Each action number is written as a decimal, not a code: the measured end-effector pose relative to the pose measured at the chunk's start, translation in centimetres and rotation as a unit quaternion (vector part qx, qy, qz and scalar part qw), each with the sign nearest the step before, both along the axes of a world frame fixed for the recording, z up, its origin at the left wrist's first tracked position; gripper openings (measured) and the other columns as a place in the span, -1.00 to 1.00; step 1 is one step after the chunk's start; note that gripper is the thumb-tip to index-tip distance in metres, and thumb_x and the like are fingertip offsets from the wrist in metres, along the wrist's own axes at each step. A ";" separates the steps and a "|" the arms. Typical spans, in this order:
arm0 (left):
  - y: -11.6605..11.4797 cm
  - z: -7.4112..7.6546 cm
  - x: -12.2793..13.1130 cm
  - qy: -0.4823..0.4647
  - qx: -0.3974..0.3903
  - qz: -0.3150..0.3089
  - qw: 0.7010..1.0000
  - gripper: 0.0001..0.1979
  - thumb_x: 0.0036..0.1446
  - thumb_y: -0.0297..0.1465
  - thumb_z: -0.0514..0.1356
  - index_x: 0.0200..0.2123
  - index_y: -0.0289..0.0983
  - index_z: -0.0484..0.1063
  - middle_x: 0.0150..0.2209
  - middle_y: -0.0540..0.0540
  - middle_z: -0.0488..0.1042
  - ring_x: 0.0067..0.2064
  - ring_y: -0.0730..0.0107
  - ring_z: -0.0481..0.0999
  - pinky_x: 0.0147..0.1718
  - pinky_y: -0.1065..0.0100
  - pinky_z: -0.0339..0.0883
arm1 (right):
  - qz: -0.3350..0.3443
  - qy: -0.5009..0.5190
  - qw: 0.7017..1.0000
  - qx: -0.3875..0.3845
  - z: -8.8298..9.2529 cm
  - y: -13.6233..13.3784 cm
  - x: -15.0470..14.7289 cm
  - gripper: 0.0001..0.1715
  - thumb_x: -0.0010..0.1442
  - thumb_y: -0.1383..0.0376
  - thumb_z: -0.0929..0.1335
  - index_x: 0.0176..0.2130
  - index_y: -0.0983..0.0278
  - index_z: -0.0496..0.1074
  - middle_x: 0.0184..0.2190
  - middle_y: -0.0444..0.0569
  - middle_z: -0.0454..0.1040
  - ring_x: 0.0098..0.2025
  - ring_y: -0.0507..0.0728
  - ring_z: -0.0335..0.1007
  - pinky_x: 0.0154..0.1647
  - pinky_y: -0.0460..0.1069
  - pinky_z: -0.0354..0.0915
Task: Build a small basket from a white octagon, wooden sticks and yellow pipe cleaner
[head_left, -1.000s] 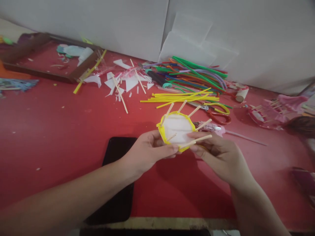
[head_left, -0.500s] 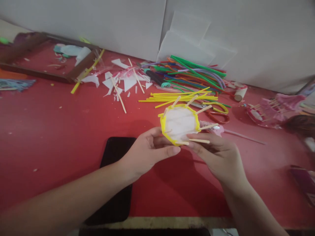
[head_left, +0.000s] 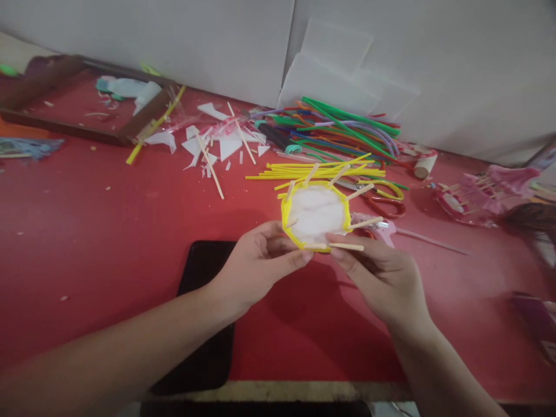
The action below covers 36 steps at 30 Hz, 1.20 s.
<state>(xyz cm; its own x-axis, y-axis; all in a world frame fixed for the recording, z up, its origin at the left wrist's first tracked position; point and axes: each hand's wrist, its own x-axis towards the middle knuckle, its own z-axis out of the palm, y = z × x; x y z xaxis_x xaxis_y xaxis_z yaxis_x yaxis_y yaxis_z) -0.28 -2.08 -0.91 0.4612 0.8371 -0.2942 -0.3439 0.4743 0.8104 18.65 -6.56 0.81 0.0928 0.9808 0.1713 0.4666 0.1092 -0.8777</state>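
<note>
Between my two hands, above the red table, is a round white disc (head_left: pixel 317 211) edged with yellow pipe cleaner, with several short wooden sticks (head_left: pixel 361 191) standing out around its rim. My left hand (head_left: pixel 269 255) grips its lower left edge, thumb in front and fingers behind. At the lower right, my right hand (head_left: pixel 377 266) pinches the rim beside one stick (head_left: pixel 347 247). Part of the right fingers is hidden behind the disc. Yellow pipe cleaners (head_left: pixel 321 171) and scissors (head_left: pixel 386 197) with yellow and red handles lie just beyond it.
A black tablet-like slab (head_left: pixel 195 353) lies under my left forearm. Behind are a heap of coloured pipe cleaners (head_left: pixel 343 127), white scraps (head_left: pixel 228 147) and a brown frame (head_left: pixel 65 124). A pink glue gun (head_left: pixel 386 231) is near my right hand; a pink stick-and-cloth piece (head_left: pixel 482 194) lies right.
The disc has tilted and shifted slightly up and left, with its lower sticks now at a different angle. My left thumb has moved closer against its lower rim. Both hands keep their hold.
</note>
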 end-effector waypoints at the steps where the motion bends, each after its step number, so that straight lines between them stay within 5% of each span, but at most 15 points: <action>1: 0.0 0.0 0.0 0.004 0.006 0.002 1.000 -0.60 -0.04 -0.43 0.47 -0.10 -0.29 0.51 -0.22 -0.07 0.68 -0.19 0.44 0.63 -0.11 0.44 0.47 | 0.002 0.003 1.000 0.006 0.0 0.0 -0.1 -0.77 0.20 0.32 0.43 -0.13 0.10 0.63 -0.20 -0.11 0.68 -0.19 0.11 0.65 -0.16 -0.03 0.58; 10: 0.0 0.1 0.2 -0.015 0.015 0.007 1.000 -0.60 0.00 -0.45 0.45 -0.07 -0.27 0.48 -0.16 -0.05 0.67 -0.12 0.43 0.64 -0.06 0.43 0.48 | 0.021 0.006 1.000 0.018 -0.1 0.3 -0.1 -0.76 0.18 0.39 0.43 -0.17 0.12 0.63 -0.22 -0.11 0.68 -0.20 0.10 0.65 -0.16 -0.05 0.58; 22: 0.0 -0.1 -0.1 0.003 -0.028 0.025 0.999 -0.74 -0.05 -0.41 0.49 -0.25 -0.27 0.58 -0.37 0.01 0.67 -0.34 0.57 0.62 -0.25 0.57 0.47 | 0.043 -0.112 0.990 0.068 0.4 0.4 0.3 -0.87 0.23 0.38 0.40 -0.21 0.20 0.57 -0.30 -0.10 0.63 -0.26 0.05 0.57 -0.28 -0.11 0.47; 30: 0.2 0.1 0.1 -0.026 -0.069 0.017 0.997 -0.75 -0.07 -0.43 0.49 -0.28 -0.29 0.58 -0.38 -0.03 0.68 -0.34 0.51 0.65 -0.25 0.51 0.51 | 0.036 0.006 0.999 -0.025 0.0 0.1 0.0 -0.93 0.23 0.32 0.40 -0.23 0.22 0.53 -0.34 -0.07 0.62 -0.32 0.05 0.56 -0.34 -0.10 0.47; 36: 0.2 0.2 0.2 -0.010 -0.091 0.032 0.995 -0.73 -0.08 -0.43 0.49 -0.27 -0.31 0.58 -0.38 -0.05 0.67 -0.35 0.50 0.64 -0.26 0.50 0.50 | -0.001 -0.022 1.000 0.003 -0.2 -0.1 -0.3 -0.93 0.21 0.29 0.42 -0.24 0.22 0.52 -0.39 -0.08 0.61 -0.38 0.05 0.56 -0.37 -0.09 0.49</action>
